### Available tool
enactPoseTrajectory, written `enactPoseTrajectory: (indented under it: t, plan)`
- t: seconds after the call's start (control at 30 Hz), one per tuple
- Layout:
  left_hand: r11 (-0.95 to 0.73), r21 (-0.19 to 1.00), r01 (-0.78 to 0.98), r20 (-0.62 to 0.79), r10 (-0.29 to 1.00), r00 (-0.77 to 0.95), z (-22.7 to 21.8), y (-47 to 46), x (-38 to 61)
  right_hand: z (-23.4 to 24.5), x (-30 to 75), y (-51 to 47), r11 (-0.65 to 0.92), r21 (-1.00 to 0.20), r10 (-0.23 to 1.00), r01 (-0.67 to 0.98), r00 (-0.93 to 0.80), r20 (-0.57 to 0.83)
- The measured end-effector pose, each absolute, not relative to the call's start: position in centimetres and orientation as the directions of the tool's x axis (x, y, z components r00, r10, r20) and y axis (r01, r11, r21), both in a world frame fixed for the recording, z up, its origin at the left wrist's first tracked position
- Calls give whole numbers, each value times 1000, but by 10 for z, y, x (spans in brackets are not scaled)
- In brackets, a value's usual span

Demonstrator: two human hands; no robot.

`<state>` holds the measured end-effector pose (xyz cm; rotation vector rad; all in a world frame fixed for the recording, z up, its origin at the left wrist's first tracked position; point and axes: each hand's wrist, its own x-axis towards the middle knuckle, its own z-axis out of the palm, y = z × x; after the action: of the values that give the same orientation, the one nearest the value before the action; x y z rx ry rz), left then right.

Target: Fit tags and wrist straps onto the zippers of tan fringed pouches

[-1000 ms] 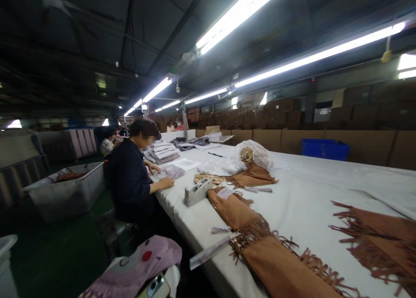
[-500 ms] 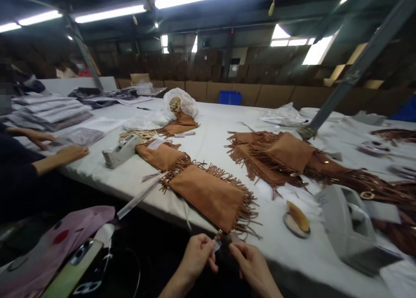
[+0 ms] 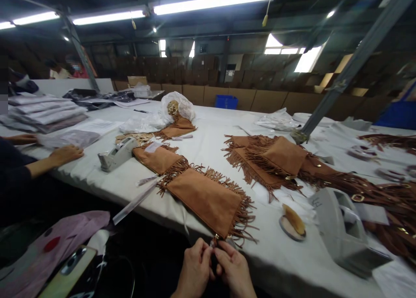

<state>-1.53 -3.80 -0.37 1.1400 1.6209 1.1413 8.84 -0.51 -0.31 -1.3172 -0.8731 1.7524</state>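
At the table's front edge lies a tan suede pouch (image 3: 204, 198) with long fringe along its sides. A small brass-coloured zipper pull (image 3: 216, 238) hangs at its near corner. My left hand (image 3: 196, 265) is closed, pinching a small whitish clear strip (image 3: 212, 244) beside the pull. My right hand (image 3: 233, 265) is closed too, its fingertips at the pull; the fingers partly hide what they hold. The two hands nearly touch. Behind the pouch lies another fringed tan pouch (image 3: 159, 157) with a pale slip on it.
Tape dispensers stand at the right (image 3: 346, 233) and left (image 3: 117, 154). A tape roll (image 3: 292, 226) lies nearby. More fringed bags (image 3: 282, 157) with brown straps spread rightward. A co-worker's hand (image 3: 66, 155) rests on plastic at left. A slanted metal post (image 3: 341, 77) rises from the table. A phone (image 3: 69, 272) lies lower left.
My hands have come together at the pouch's corner, the right moving left. The clear strip, more visible before, is now mostly covered by fingers. The camera view has shifted slightly.
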Motion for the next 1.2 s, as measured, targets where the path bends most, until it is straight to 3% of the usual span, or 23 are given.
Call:
enactPoseTrajectory:
  t: [0.23, 0.4, 0.57, 0.73, 0.87, 1.03, 1.2]
  plan:
    - [127, 987, 101, -98, 962, -256, -13, -42, -6, -2, 85, -6, -590, -690, 807, -419, -269, -526]
    - [183, 976, -117, -207, 945, -253, -23, -39, -3, -4, 88, -2, -640, -613, 766, -463, -316, -560]
    - [215, 925, -312, -279, 944, -177, -28, -40, -8, -4, 93, -1, -694, -474, 719, -543, -473, -510]
    - [277, 831, -483, -323, 946, -13, -20, -42, -11, -1, 102, 3, -818, -273, 575, -506, -734, -362]
    - [338, 745, -575, -319, 938, 139, -1, -41, -14, 1, 108, 8, -890, -192, 450, -415, -869, -208]
    - [399, 605, -689, -328, 913, 241, 17, -40, -21, 2, 108, 14, -868, -206, 485, -453, -862, -147]
    - [436, 346, -831, -458, 851, 255, 11, -42, -24, 0, 107, 16, -854, -188, 516, -486, -838, -179]
